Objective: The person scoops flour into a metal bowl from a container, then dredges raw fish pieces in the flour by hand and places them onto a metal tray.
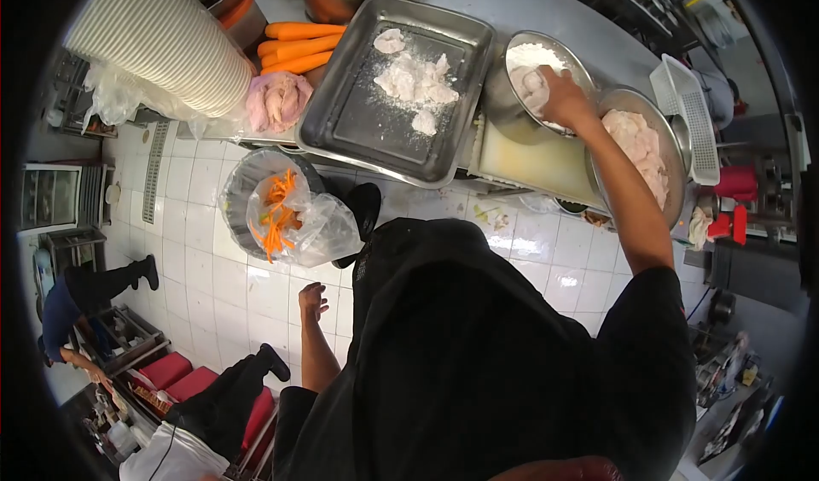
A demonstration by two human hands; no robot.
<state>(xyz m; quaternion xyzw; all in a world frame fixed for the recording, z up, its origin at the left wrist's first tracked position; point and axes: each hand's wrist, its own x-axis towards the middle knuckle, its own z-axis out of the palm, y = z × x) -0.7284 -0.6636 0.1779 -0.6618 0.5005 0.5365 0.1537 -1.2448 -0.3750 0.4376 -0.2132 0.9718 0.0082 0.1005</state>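
My right hand (565, 99) reaches into a steel bowl (503, 101) of white flour (533, 54). Its fingers are closed on a floured piece of raw chicken (531, 88), and the fingertips are partly hidden. My left hand (313, 300) hangs low at my side over the floor, fingers loosely apart, holding nothing. Several flour-coated chicken pieces (414, 80) lie with loose flour in a metal tray (350, 127) left of the bowl. To the right, a wider steel bowl (678, 152) holds pale raw chicken (636, 144).
Carrots (299, 47), raw meat (279, 101) and stacked white containers (162, 41) stand at the left. A cutting board (533, 169) lies below the flour bowl; a white basket (695, 127) is far right. A lined bin (243, 216) with carrot scraps stands on the floor. Two other people are at lower left.
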